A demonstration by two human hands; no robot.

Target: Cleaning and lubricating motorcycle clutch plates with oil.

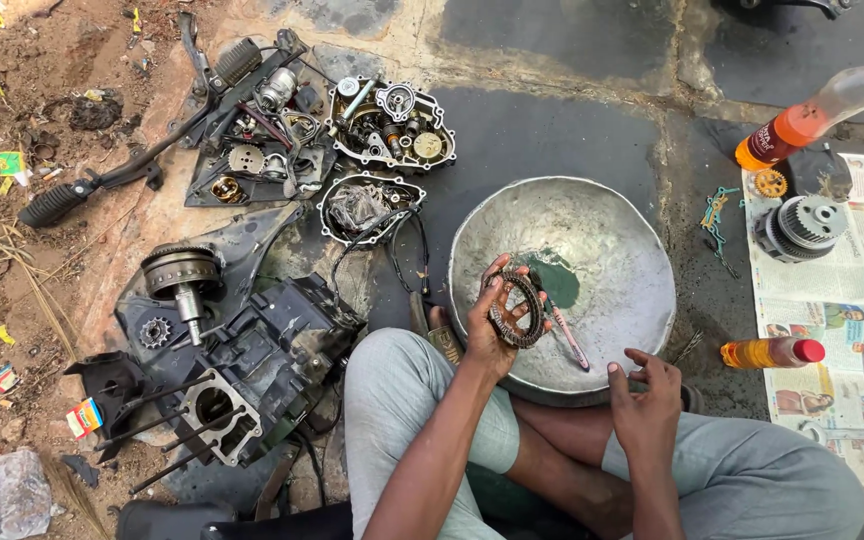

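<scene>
Steel clutch friction plate, ring-shaped, toothed edge: held upright in left hand, fingers closed round its rim, over the near edge of a dented metal basin. Right hand: empty, fingers loosely curled, resting just beyond the basin's near rim. Pink-handled brush: lying in basin, right of the grip, beside a green pool of fluid. Step judged: cleaning the plate; next calls for taking up the brush. Plate's far face hidden; fluid's kind unclear.
</scene>
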